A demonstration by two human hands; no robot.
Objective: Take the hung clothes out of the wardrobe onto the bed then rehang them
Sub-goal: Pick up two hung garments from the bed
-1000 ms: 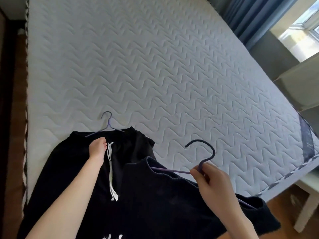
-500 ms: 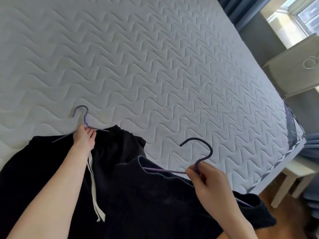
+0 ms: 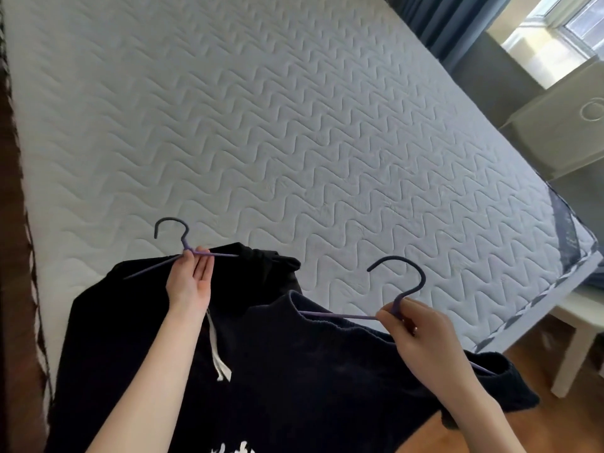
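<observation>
being gripped at the neck just under its hook, the left hanger [image 3: 183, 248] is being pinched by the left hand [image 3: 189, 279], fingers closed narrow around the wire. the right hanger [image 3: 397, 300] is being held the same way by the right hand [image 3: 415, 331], fist closed on the stem. both black garments are lying at the near edge of the bed [image 3: 294, 125], the right one [image 3: 327, 361] overlapping the left one [image 3: 130, 322]. judged step: both are being picked up for rehanging. lifting should be done straight up by the necks, hooks kept apart so they are not being tangled, shoulders kept seated on the wires. the left garment is showing a white drawstring [image 3: 217, 351]; white print is being glimpsed at the bottom.
</observation>
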